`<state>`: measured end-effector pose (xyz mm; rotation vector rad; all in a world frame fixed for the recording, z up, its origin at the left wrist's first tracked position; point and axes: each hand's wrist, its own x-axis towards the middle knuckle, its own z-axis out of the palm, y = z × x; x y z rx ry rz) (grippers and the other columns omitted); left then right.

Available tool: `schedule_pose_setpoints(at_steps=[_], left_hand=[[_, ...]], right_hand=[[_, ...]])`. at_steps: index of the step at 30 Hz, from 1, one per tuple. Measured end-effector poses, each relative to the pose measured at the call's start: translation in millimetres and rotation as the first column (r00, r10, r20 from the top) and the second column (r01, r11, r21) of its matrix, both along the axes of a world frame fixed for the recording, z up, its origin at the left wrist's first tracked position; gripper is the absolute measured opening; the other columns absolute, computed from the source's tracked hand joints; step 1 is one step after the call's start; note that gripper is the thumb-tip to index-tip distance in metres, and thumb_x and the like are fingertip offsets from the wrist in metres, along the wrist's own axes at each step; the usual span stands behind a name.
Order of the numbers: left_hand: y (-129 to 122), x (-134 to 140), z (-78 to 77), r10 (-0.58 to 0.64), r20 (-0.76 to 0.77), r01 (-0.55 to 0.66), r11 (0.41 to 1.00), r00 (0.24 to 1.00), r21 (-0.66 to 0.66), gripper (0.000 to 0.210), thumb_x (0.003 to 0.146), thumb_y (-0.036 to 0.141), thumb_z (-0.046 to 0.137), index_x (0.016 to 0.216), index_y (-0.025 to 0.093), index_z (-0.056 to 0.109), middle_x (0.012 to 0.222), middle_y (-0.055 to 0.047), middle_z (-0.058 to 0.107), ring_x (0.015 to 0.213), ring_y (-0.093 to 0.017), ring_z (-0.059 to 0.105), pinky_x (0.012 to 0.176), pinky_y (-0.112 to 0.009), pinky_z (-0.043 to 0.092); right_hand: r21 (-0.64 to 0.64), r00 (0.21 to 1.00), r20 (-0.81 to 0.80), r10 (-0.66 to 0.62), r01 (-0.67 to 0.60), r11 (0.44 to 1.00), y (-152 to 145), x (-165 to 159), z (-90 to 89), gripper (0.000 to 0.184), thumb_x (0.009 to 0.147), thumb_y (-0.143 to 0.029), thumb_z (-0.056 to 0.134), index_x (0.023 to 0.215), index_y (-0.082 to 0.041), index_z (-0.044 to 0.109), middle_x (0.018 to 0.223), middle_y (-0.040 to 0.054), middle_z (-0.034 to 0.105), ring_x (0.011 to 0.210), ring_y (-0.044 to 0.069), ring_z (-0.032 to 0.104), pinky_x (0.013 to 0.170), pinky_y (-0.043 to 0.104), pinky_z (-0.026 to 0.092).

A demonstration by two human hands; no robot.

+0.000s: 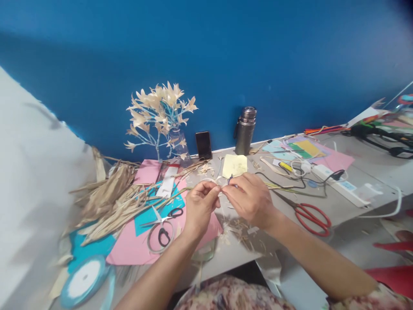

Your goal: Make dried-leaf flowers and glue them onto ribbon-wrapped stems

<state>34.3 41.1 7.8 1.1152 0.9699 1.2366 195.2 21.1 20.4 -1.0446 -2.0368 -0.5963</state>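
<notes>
Over the middle of the table, my left hand (pixel 200 206) and my right hand (pixel 250 199) meet at the fingertips, both closed in a pinch. A small pale piece (pixel 222 194), like dried husk, shows between them; most of it is hidden by the fingers. Something small and dark blue (pixel 229 178) stands up by my right fingers; I cannot tell what it is. Beneath my hands lie pale scraps (pixel 240 232). Black-handled scissors (pixel 161 220) rest open beside my left wrist, near a ring-shaped tape roll (pixel 149 241). Red-handled scissors (pixel 311 218) lie right of my right hand.
Dried husks (pixel 112 198), pink paper (pixel 129 249) and a blue ribbon spool (pixel 82 280) cover the left. At the back stand a vase of pale husk flowers (pixel 161 107), a phone (pixel 203 145) and a thermos (pixel 245 131). A power strip (pixel 342 185) and cables lie right.
</notes>
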Motion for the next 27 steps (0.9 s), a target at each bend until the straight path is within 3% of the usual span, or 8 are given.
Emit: schedule_pose_setpoints(at_steps=[5, 8, 13, 15, 17, 21, 24, 27], left_hand=[[-8.1, -3.6, 2.5, -0.054, 0.014, 0.053, 0.998, 0.998, 0.045, 0.021, 0.084, 0.032, 0.071, 0.077, 0.017, 0.058, 0.046, 0.003, 0.058, 0.038, -0.006, 0.040, 0.042, -0.018, 0.029], [-11.0, -5.1, 1.3, -0.089, 0.081, 0.084, 0.994, 0.993, 0.066, 0.023, 0.084, 0.033, 0.072, 0.079, 0.018, 0.054, 0.058, 0.001, 0.066, 0.038, -0.006, 0.047, 0.040, -0.018, 0.030], [-14.3, -6.0, -0.2, -0.157, 0.193, 0.152, 0.988, 0.969, 0.038, 0.025, 0.082, 0.032, 0.073, 0.084, 0.019, 0.052, 0.085, -0.005, 0.073, 0.043, -0.008, 0.056, 0.039, -0.019, 0.031], [-16.1, -5.9, 0.0, -0.168, 0.225, 0.171, 0.985, 0.960, 0.008, 0.025, 0.082, 0.030, 0.074, 0.082, 0.019, 0.051, 0.080, -0.004, 0.072, 0.043, -0.007, 0.053, 0.040, -0.018, 0.031], [-18.3, -5.2, 0.9, -0.167, 0.253, 0.182, 0.983, 0.953, -0.038, 0.026, 0.080, 0.030, 0.075, 0.079, 0.018, 0.052, 0.072, -0.002, 0.070, 0.042, -0.005, 0.048, 0.039, -0.016, 0.028], [-22.8, -2.4, 2.9, -0.152, 0.292, 0.205, 0.965, 0.944, -0.161, 0.026, 0.075, 0.030, 0.078, 0.074, 0.015, 0.057, 0.064, 0.000, 0.066, 0.039, -0.003, 0.043, 0.037, -0.015, 0.025], [-25.1, -1.3, 2.9, -0.156, 0.277, 0.224, 0.947, 0.948, -0.232, 0.026, 0.073, 0.031, 0.080, 0.072, 0.014, 0.061, 0.062, 0.000, 0.065, 0.037, -0.003, 0.042, 0.034, -0.015, 0.024], [-26.1, -1.4, 2.5, -0.184, 0.271, 0.258, 0.928, 0.945, -0.270, 0.027, 0.074, 0.033, 0.080, 0.070, 0.013, 0.063, 0.060, 0.000, 0.063, 0.035, -0.002, 0.039, 0.032, -0.015, 0.023]], right_hand=[[-0.053, 0.999, -0.031, 0.024, -0.026, 0.998, -4.6, 1.1, 3.5, 0.014, 0.092, -0.014, 0.061, 0.081, -0.018, 0.069, 0.081, 0.0067, 0.067, 0.079, 0.020, 0.055, 0.071, 0.034, 0.042], [-0.076, 0.996, -0.075, 0.055, -0.061, 0.995, -5.9, 1.5, -0.1, 0.011, 0.092, -0.013, 0.061, 0.085, -0.018, 0.068, 0.084, 0.0071, 0.067, 0.081, 0.020, 0.057, 0.073, 0.034, 0.044], [-0.177, 0.929, -0.349, 0.123, -0.195, 0.965, -11.6, 2.9, -1.5, 0.011, 0.095, -0.015, 0.056, 0.089, -0.019, 0.065, 0.087, 0.0073, 0.066, 0.088, 0.022, 0.059, 0.079, 0.036, 0.047], [-0.242, 0.809, -0.580, 0.100, -0.289, 0.926, -14.8, 3.0, 0.0, 0.011, 0.095, -0.021, 0.056, 0.088, -0.020, 0.064, 0.089, 0.0065, 0.064, 0.088, 0.021, 0.059, 0.078, 0.036, 0.048], [-0.291, 0.593, -0.805, 0.031, -0.439, 0.850, -16.8, 0.7, -0.4, 0.012, 0.094, -0.030, 0.060, 0.087, -0.021, 0.063, 0.088, 0.0046, 0.062, 0.081, 0.018, 0.057, 0.072, 0.033, 0.048], [-0.227, 0.175, -0.974, -0.146, -0.699, 0.678, -14.8, -14.0, -10.9, 0.023, 0.087, -0.041, 0.070, 0.084, -0.020, 0.062, 0.078, 0.0002, 0.058, 0.066, 0.013, 0.051, 0.062, 0.028, 0.044], [-0.180, 0.064, -0.979, -0.191, -0.706, 0.685, -12.6, -26.8, -20.0, 0.024, 0.084, -0.041, 0.074, 0.082, -0.020, 0.063, 0.075, -0.0014, 0.057, 0.065, 0.012, 0.050, 0.061, 0.027, 0.044], [-0.184, 0.098, -0.982, -0.159, -0.650, 0.738, -13.0, -32.7, -22.1, 0.020, 0.085, -0.039, 0.073, 0.082, -0.021, 0.064, 0.074, -0.0019, 0.058, 0.068, 0.013, 0.052, 0.066, 0.028, 0.045]])
